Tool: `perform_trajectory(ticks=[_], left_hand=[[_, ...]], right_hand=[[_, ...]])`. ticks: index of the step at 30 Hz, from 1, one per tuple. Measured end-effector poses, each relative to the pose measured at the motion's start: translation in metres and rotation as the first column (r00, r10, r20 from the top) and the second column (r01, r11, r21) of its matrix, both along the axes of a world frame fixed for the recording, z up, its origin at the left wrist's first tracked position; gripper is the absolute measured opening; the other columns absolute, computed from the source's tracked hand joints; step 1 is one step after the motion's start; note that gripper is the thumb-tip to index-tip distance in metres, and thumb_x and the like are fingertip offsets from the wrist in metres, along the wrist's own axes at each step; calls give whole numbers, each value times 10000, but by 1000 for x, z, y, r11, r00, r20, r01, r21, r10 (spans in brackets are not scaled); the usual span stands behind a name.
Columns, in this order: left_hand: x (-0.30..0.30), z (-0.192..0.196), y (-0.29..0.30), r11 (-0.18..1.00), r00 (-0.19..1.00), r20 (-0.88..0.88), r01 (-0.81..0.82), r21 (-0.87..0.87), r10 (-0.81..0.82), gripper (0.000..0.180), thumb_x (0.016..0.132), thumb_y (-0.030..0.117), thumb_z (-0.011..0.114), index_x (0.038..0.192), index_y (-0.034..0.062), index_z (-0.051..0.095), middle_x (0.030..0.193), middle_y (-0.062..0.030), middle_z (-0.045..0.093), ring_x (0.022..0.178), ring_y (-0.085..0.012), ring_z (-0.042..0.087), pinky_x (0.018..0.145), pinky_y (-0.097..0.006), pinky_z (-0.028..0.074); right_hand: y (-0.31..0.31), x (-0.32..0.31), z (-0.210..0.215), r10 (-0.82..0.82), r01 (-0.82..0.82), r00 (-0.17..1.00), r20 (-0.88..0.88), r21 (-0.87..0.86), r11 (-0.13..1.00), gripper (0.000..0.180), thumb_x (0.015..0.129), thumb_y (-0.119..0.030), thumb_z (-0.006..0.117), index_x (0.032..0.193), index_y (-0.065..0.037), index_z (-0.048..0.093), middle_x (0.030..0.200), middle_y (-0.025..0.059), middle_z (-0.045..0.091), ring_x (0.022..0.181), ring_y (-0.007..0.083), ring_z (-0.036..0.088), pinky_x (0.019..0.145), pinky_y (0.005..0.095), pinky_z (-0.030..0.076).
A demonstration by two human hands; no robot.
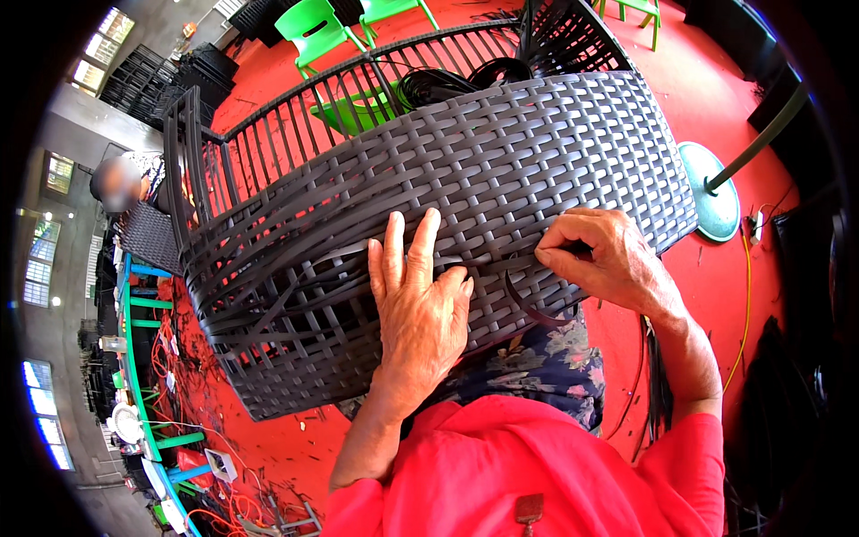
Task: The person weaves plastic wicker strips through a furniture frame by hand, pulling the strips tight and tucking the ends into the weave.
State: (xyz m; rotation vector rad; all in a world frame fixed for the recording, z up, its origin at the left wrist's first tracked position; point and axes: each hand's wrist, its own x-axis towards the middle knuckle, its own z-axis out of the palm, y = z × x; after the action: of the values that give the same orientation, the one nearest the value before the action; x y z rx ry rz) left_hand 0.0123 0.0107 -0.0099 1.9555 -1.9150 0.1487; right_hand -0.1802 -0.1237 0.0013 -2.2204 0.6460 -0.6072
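Observation:
Across my lap lies a large dark furniture frame with a curved panel of grey woven plastic rattan (555, 134). The weave is tight on the right; on the left, long loose strips (295, 224) run side by side over open gaps. My left hand (413, 300) rests flat on the panel's middle with its fingers stretched and spread, pressing near the loose strips. To its right, my right hand (604, 255) is closed in a pinch on a thin dark strip at the weave. A loose strip end (528, 304) curls below the right hand.
Behind the panel is a slatted back with a coil of black strips (461, 80). Green chairs (313, 31) stand beyond on the red floor. A round pale-green base with a pole (711, 192) is at the right, near a yellow cable (748, 295). Another person (134, 179) is at far left.

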Motion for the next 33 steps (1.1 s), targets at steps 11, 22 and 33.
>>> perform_trajectory(ticks=[11,22,33], left_hand=[[3,-5,-1,975,988,-155,-32,-221,-3,80,780,106,746,801,62,683,1378,-137,491,1363,-389,336,1119,-488,258],[30,35,51,929,931,-365,-120,-350,-17,90,857,81,662,806,11,634,1167,-142,599,1195,-335,515,1014,-422,394],[26,25,51,992,998,48,-36,-123,42,171,769,112,734,914,30,696,1189,-121,551,1190,-342,469,983,-456,376]], right_hand=[[0,7,-23,-36,42,999,38,-177,983,112,800,-166,697,863,-80,663,819,64,610,785,267,615,690,377,468],[24,49,7,241,-192,938,250,-203,960,192,837,-176,692,988,-56,681,842,118,625,777,330,621,677,428,505],[26,56,18,288,-285,956,-57,58,957,176,797,-192,650,728,-32,625,641,141,593,605,310,620,563,408,470]])
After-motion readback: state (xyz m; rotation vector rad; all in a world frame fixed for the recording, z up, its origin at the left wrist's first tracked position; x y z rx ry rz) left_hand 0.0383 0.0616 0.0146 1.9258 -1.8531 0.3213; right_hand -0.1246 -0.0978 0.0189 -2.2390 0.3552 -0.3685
